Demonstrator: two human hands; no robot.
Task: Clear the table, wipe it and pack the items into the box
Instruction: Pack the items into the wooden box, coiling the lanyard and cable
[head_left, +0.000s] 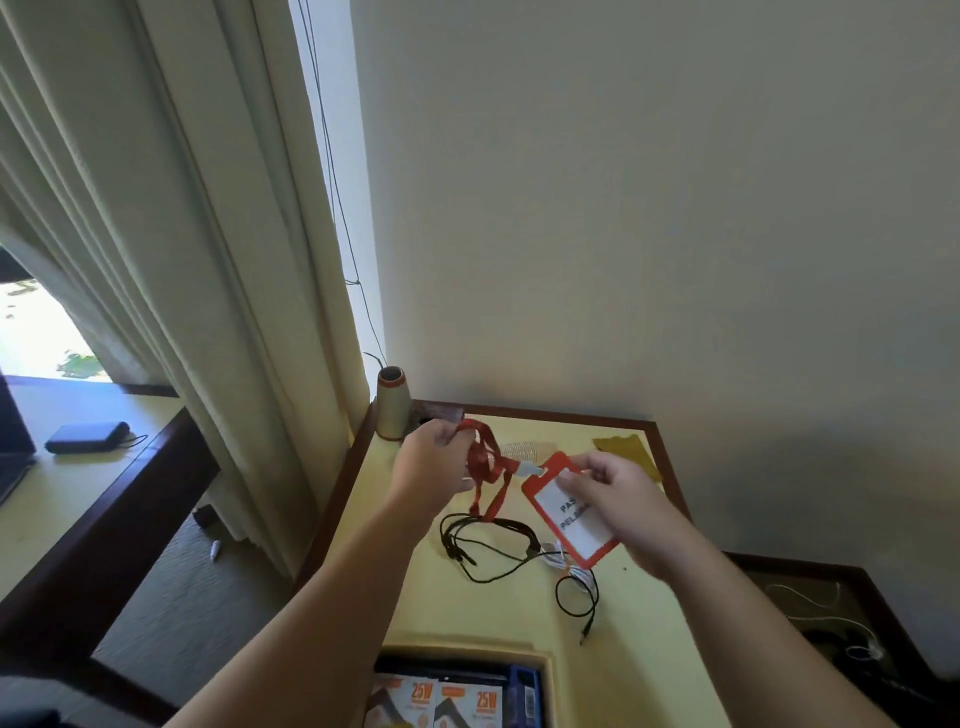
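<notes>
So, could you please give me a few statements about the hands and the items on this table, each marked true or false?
1. The right hand holds the red badge holder. True.
2. The left hand rests flat on the table. False: it grips the red lanyard above it.
3. Black cables lie on the table under the badge holder. True.
4. The thread cone stands at the table's near right corner. False: it stands at the far left corner.
5. A yellow cloth lies near the far right corner. True.
</notes>
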